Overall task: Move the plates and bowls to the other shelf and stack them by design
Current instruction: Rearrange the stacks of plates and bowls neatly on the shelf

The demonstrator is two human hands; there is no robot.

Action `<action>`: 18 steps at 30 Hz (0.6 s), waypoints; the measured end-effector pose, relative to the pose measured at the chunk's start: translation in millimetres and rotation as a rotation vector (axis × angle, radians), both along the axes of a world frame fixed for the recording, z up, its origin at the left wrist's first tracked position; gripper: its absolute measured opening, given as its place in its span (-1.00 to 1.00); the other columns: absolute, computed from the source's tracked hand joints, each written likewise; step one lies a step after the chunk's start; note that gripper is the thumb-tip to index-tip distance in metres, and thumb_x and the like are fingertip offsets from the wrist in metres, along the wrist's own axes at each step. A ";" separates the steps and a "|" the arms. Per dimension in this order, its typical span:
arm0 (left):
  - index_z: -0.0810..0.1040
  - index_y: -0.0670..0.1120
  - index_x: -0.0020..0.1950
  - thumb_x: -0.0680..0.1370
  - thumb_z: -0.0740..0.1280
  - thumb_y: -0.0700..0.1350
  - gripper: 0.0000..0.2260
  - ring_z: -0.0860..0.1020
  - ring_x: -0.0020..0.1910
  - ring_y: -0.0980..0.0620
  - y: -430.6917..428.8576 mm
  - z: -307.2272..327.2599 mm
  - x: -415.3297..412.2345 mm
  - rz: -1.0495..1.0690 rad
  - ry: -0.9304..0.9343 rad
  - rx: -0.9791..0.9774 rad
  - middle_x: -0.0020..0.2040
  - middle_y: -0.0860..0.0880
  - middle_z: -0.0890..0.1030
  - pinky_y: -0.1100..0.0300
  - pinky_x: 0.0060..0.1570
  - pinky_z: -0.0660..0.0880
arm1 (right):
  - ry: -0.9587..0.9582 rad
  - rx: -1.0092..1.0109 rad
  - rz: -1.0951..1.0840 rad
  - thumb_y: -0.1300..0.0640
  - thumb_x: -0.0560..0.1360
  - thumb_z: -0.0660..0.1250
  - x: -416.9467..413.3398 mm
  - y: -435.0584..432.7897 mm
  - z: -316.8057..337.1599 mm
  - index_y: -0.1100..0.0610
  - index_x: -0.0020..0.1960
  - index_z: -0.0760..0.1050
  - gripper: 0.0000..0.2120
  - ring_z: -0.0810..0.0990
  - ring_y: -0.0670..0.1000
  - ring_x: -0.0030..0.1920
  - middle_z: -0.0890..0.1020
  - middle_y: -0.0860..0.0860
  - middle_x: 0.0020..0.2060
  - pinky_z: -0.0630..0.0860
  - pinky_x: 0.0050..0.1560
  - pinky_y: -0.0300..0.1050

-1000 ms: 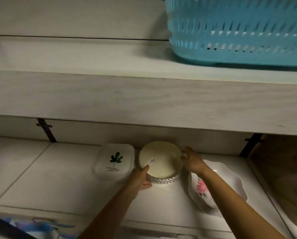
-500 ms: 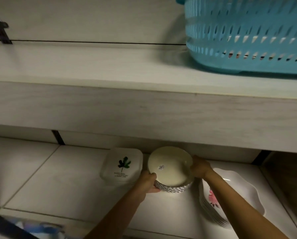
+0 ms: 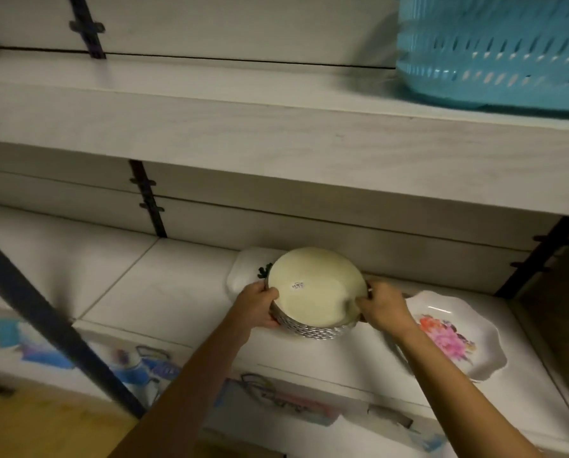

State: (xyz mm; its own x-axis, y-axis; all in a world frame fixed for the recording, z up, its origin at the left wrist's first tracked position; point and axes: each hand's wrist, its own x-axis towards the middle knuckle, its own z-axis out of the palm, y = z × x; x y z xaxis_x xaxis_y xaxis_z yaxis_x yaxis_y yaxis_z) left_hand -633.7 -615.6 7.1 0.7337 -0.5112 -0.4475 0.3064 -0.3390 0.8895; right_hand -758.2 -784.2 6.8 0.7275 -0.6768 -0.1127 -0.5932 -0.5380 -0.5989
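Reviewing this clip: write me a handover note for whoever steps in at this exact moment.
Left hand grips the left rim of the bowl stack; right hand grips its right rim.
The stack is over the lower shelf, between the leaf plates and the flower plates.
Done: bowls in hand; no dishes seen on the upper shelf.
Left: carry the bowls over, then the plates, stacking by design.

Pretty dim and murky overall, upper shelf (image 3: 276,143) shadows the back of the lower shelf (image 3: 177,292). The bowls (image 3: 316,285) catch a bit of light, blue basket (image 3: 494,51) is smeared by motion blur, straight edges bow near the corners
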 end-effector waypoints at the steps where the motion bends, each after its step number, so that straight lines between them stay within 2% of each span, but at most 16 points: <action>1: 0.39 -0.22 0.05 0.55 0.17 -0.28 -0.90 0.54 -0.11 -0.13 8.8 0.1 3.2 0.015 -0.009 0.003 -0.06 -0.18 0.51 0.10 -0.32 0.60 | -0.011 0.025 -0.010 0.10 0.37 0.21 3.2 7.5 -2.4 0.31 0.05 0.51 -0.64 0.63 0.28 -0.01 0.65 0.31 -0.05 0.55 0.05 0.14; 3: 0.37 -0.20 0.07 0.55 0.19 -0.26 -0.89 0.57 -0.05 -0.17 26.2 -0.1 11.8 0.035 -0.045 0.020 -0.01 -0.21 0.52 0.13 -0.37 0.59 | -0.046 0.062 -0.035 0.19 0.40 0.27 12.4 21.8 -5.7 0.33 0.01 0.50 -0.75 0.63 0.31 -0.03 0.64 0.32 -0.07 0.55 0.04 0.21; 5: 0.37 -0.18 0.07 0.55 0.20 -0.24 -0.88 0.55 0.05 -0.23 44.2 1.8 22.0 0.067 -0.048 0.024 0.11 -0.25 0.50 0.19 -0.45 0.59 | -0.078 0.076 -0.036 0.20 0.40 0.27 24.2 37.1 -5.1 0.31 -0.01 0.49 -0.77 0.63 0.31 -0.05 0.64 0.29 -0.10 0.56 0.03 0.21; 7: 0.37 -0.18 0.06 0.55 0.19 -0.24 -0.90 0.54 0.04 -0.23 60.8 3.0 36.7 0.066 -0.054 0.026 0.16 -0.28 0.49 0.22 -0.49 0.58 | -0.093 0.091 -0.040 0.19 0.40 0.26 38.7 52.9 -4.5 0.28 0.01 0.50 -0.77 0.64 0.28 -0.06 0.65 0.25 -0.11 0.56 0.04 0.18; 11: 0.39 -0.20 -0.02 0.55 0.19 -0.25 -0.96 0.53 -0.05 -0.22 94.9 8.2 76.5 0.062 -0.083 0.003 0.07 -0.26 0.50 0.25 -0.54 0.58 | -0.138 0.129 -0.072 0.18 0.40 0.25 75.3 90.1 -3.2 0.27 0.00 0.51 -0.78 0.64 0.27 -0.08 0.67 0.22 -0.14 0.57 0.05 0.17; 15: 0.44 -0.20 0.02 0.54 0.19 -0.25 -0.91 0.54 -0.06 -0.19 132.9 8.7 128.1 0.036 -0.127 0.030 0.04 -0.22 0.51 0.28 -0.53 0.58 | -0.141 0.149 -0.100 0.18 0.42 0.25 119.3 136.0 -4.2 0.27 0.01 0.51 -0.78 0.65 0.24 -0.08 0.67 0.22 -0.11 0.57 0.05 0.10; 18: 0.45 -0.15 0.06 0.56 0.18 -0.25 -0.88 0.54 -0.05 -0.18 157.5 6.2 164.0 0.021 -0.145 0.050 0.04 -0.20 0.51 0.30 -0.53 0.56 | -0.164 0.189 -0.118 0.16 0.40 0.26 152.9 166.4 -12.7 0.25 -0.01 0.49 -0.79 0.65 0.24 -0.10 0.66 0.21 -0.10 0.59 0.02 0.12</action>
State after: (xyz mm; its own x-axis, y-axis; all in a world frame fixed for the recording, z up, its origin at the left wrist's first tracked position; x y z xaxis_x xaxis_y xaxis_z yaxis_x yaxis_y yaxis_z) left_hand -469.8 -458.1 13.4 0.8030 -0.4747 -0.3603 0.1831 -0.3788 0.9072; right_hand -605.3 -617.8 -5.9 0.6636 -0.7364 -0.1319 -0.5319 -0.3404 -0.7754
